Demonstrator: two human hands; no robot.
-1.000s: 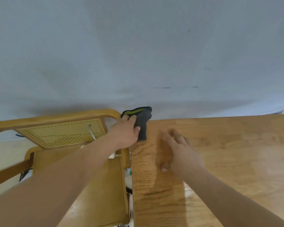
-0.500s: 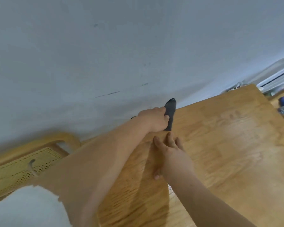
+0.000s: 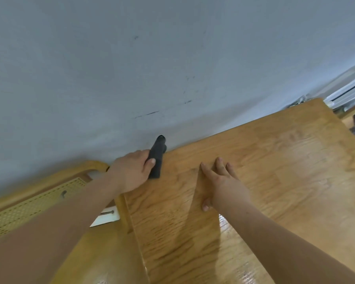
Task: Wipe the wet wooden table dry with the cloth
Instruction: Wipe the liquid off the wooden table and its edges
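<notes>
Cloth: the dark cloth [image 3: 156, 158] sits at the bench's [image 3: 275, 181] far-left corner by the wall.
Left hand: your left hand [image 3: 131, 173] clasps it, ready to wipe.
Right hand: your right hand [image 3: 221, 185] lies flat, fingers spread, likely bracing you.

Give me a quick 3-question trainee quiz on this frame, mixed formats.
1. True or false: the left hand grips the dark cloth.
2. The right hand is: A) lifting the cloth, B) laid flat on the wooden table, C) out of view.
3. Fill in: the cloth sits at the table's far-left corner, against the ____.

Key: 1 true; 2 B; 3 wall.
</notes>
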